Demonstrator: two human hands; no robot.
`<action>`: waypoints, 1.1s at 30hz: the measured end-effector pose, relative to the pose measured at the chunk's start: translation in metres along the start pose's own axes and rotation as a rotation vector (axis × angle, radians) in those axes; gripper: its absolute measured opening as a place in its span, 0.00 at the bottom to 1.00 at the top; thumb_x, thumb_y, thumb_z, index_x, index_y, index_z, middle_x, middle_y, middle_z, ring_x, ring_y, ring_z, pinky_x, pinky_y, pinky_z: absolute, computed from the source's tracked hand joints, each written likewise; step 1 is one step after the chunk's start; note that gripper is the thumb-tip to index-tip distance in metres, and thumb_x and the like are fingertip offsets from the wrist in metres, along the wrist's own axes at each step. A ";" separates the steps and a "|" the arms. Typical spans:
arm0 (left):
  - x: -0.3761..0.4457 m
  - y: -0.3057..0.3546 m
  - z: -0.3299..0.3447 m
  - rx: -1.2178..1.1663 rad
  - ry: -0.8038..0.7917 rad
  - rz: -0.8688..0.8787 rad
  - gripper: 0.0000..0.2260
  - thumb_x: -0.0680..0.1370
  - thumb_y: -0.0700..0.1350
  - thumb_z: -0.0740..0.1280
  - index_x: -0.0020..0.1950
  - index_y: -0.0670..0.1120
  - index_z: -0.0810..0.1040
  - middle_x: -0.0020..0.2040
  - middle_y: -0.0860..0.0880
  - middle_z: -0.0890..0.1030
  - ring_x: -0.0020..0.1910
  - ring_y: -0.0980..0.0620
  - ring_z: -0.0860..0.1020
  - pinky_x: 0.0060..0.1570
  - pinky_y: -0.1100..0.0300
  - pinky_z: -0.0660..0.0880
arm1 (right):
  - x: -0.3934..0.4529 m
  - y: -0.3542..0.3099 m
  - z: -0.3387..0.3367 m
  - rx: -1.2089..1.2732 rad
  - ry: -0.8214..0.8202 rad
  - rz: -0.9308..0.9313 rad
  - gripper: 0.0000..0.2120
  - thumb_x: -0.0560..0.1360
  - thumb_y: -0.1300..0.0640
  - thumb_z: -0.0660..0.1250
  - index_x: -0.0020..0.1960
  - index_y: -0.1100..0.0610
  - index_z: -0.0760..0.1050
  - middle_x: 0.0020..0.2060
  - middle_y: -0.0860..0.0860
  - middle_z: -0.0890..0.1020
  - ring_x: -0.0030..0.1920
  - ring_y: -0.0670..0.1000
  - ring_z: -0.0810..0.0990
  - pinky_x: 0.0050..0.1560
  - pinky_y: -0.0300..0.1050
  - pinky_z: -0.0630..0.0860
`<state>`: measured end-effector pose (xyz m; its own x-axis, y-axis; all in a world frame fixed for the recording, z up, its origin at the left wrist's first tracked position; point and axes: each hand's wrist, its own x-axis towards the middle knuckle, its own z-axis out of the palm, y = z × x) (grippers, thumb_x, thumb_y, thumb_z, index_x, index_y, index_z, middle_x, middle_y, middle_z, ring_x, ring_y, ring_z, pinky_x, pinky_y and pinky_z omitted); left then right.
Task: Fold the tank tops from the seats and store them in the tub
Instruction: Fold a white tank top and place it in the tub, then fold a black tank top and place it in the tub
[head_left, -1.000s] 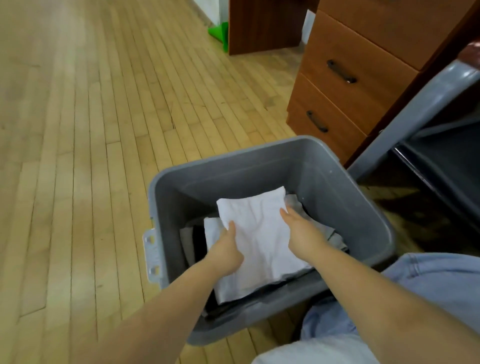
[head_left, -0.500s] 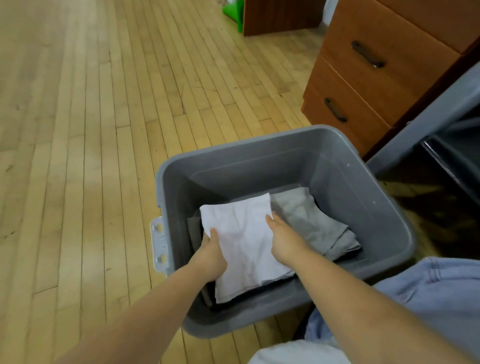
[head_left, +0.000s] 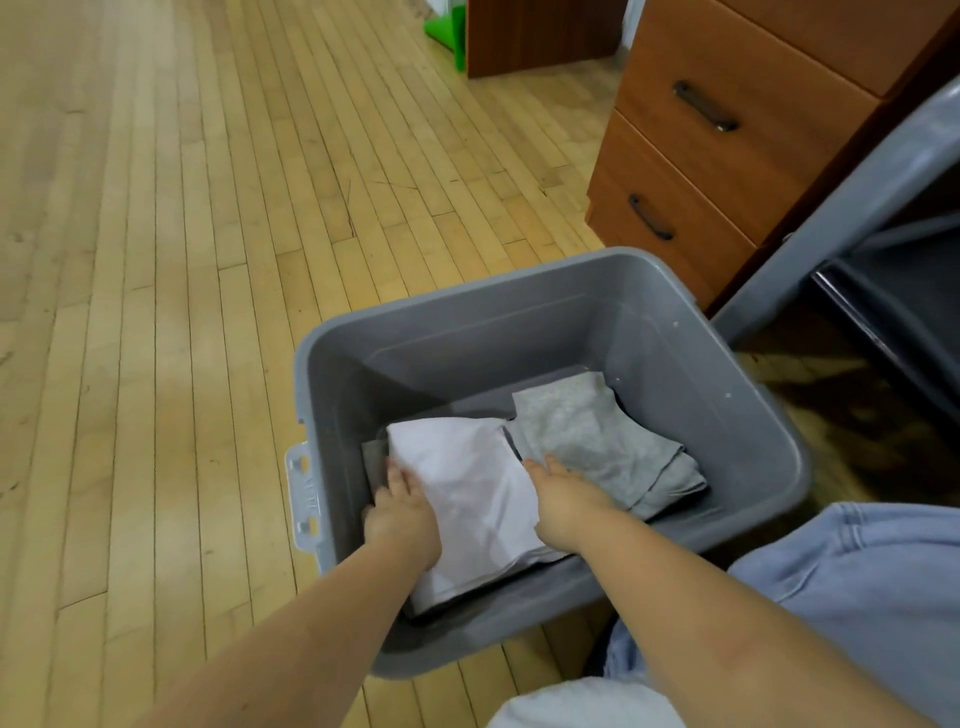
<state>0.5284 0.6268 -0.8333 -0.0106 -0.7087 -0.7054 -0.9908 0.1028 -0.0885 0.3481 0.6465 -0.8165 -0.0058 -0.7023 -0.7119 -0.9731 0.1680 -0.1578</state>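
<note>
A grey plastic tub (head_left: 467, 306) stands on the wooden floor in front of me. Inside it, a folded white tank top (head_left: 467, 499) lies low on the left side, over a darker garment (head_left: 371, 457) that peeks out at its left edge. A folded grey tank top (head_left: 587, 436) lies to its right on the tub's bottom. My left hand (head_left: 402, 519) holds the white top's left edge, thumb on top. My right hand (head_left: 569, 501) holds its right edge, between the white and grey tops. The fingers of both hands are hidden under the cloth.
A wooden drawer cabinet (head_left: 727, 130) stands behind the tub at the right. A grey chair frame (head_left: 841, 208) slants beside it. My knee in blue denim (head_left: 857, 571) is at the lower right. A green object (head_left: 444, 26) sits far back. The wood floor (head_left: 182, 260) stretches to the left.
Both hands have lowered the white tank top from rim height down into the tub's left side. The grey top beside it has come into full view.
</note>
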 end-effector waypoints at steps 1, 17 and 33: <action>-0.004 0.004 -0.005 0.063 0.050 0.035 0.35 0.80 0.41 0.56 0.77 0.38 0.36 0.77 0.38 0.33 0.76 0.38 0.50 0.71 0.50 0.60 | -0.002 0.001 -0.004 0.001 0.019 -0.011 0.37 0.77 0.65 0.61 0.79 0.52 0.45 0.77 0.55 0.51 0.74 0.59 0.57 0.70 0.50 0.65; -0.089 0.152 -0.164 0.144 0.386 0.759 0.19 0.81 0.50 0.60 0.72 0.52 0.68 0.66 0.50 0.75 0.63 0.49 0.74 0.57 0.52 0.74 | -0.132 0.122 -0.134 0.011 0.438 -0.024 0.17 0.77 0.51 0.64 0.66 0.50 0.71 0.60 0.50 0.78 0.60 0.53 0.76 0.59 0.50 0.74; -0.280 0.422 -0.135 0.076 0.409 1.385 0.16 0.80 0.51 0.64 0.67 0.56 0.73 0.63 0.57 0.76 0.60 0.58 0.75 0.59 0.61 0.72 | -0.398 0.352 -0.022 0.271 0.773 0.545 0.17 0.77 0.47 0.66 0.65 0.46 0.72 0.59 0.43 0.77 0.58 0.44 0.75 0.59 0.41 0.73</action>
<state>0.0954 0.7744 -0.5785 -0.9877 -0.1561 -0.0086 -0.1439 0.8862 0.4404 0.0023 0.9696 -0.5738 -0.6810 -0.7247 -0.1053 -0.7074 0.6882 -0.1612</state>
